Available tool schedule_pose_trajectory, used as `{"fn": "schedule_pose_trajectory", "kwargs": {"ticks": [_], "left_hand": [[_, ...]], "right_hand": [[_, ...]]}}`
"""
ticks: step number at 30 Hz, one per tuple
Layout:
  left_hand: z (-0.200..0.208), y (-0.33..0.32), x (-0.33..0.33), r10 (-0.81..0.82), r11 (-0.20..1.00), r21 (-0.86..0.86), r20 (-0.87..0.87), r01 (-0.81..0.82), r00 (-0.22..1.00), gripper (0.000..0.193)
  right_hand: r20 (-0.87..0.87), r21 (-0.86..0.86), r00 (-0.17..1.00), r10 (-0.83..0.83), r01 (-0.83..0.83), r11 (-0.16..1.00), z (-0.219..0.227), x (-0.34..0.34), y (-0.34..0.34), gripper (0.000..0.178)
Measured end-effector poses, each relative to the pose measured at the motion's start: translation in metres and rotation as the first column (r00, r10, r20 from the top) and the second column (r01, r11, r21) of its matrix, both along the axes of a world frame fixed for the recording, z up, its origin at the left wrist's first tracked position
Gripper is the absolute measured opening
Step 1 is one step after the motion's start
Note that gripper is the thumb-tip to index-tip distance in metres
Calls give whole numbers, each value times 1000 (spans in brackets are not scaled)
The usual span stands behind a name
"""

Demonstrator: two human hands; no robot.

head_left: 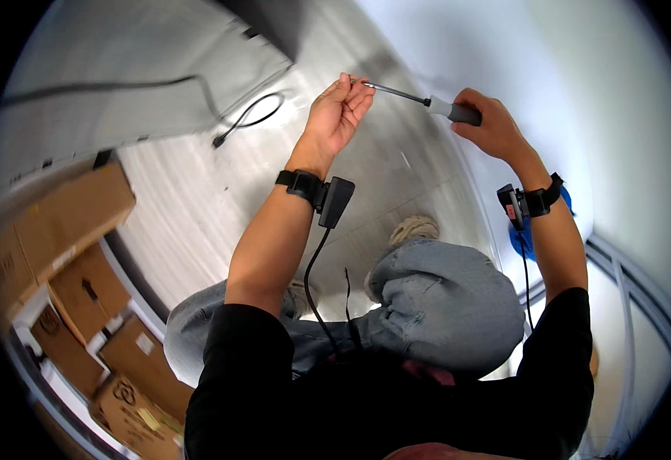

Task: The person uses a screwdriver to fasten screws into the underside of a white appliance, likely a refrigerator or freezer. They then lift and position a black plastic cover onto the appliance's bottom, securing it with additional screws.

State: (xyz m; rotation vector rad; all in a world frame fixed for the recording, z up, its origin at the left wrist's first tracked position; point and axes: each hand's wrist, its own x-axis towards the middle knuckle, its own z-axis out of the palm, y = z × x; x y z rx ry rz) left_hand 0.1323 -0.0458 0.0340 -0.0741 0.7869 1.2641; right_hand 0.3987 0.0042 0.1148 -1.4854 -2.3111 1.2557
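Screwdriver (pixel 427 101), with a grey grip and a thin metal shaft, sits at the far centre, held level above the pale floor (pixel 197 199). Nearest are the person's bent knees in grey trousers (pixel 442 299), with cardboard boxes (pixel 82 291) stacked at the near left. Farther out, the right hand (pixel 487 123) is wrapped tight around the grip, while the left hand (pixel 337 115) pinches the shaft's tip between curled fingers. A black cable (pixel 251 115) lies on the floor at far left.
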Motion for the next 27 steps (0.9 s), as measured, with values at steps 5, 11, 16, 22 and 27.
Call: {"fn": "schedule_pose_trajectory", "kwargs": {"ticks": [5, 11, 16, 22, 27], "left_hand": [[10, -55, -75, 188, 979, -51, -137, -197, 973, 19], [21, -109, -123, 313, 935, -79, -273, -346, 910, 19], [11, -141, -156, 438, 889, -66, -166, -453, 883, 17], [7, -143, -191, 469, 869, -101, -148, -485, 871, 18], [11, -144, -231, 380, 903, -118, -230, -413, 896, 19]], "right_hand": [[-3, -22, 971, 238, -238, 971, 8, -92, -4, 20], [-4, 64, 912, 411, -410, 910, 10, -170, -26, 18], [83, 138, 851, 519, -526, 839, 19, -219, -40, 19], [176, 263, 815, 552, -579, 771, 22, -259, -42, 20], [217, 298, 825, 522, -566, 769, 26, -293, -46, 23]]}}
